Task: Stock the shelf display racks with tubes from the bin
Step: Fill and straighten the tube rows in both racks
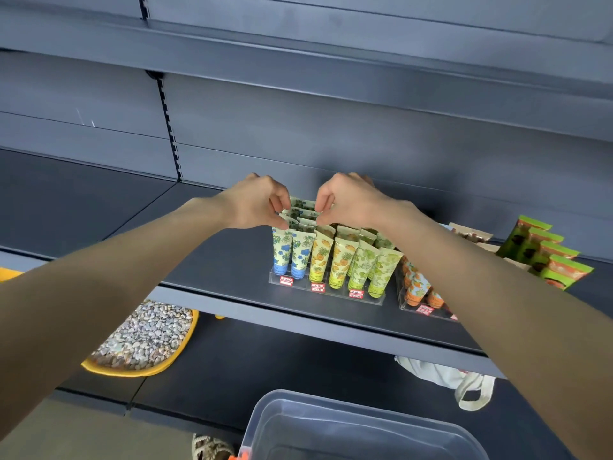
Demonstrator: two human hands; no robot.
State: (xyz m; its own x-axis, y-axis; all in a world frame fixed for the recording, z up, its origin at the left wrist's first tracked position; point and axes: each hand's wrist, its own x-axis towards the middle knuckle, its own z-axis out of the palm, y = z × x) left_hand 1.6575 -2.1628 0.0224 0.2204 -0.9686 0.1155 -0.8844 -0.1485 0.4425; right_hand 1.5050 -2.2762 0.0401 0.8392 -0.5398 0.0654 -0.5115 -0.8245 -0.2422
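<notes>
Both my grips, left hand and right hand, pinch the upright blue-flowered plastic tube between them, rearmost in the clear acrylic rack on the shelf.

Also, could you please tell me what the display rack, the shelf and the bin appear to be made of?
The display rack looks like clear, glossy acrylic-type plastic; the surface below shows through it. The shelf is probably painted metal, matte dark grey, hung on a slotted upright. The bin looks like translucent, slightly frosted plastic; dark shapes show dimly through its walls.
</notes>
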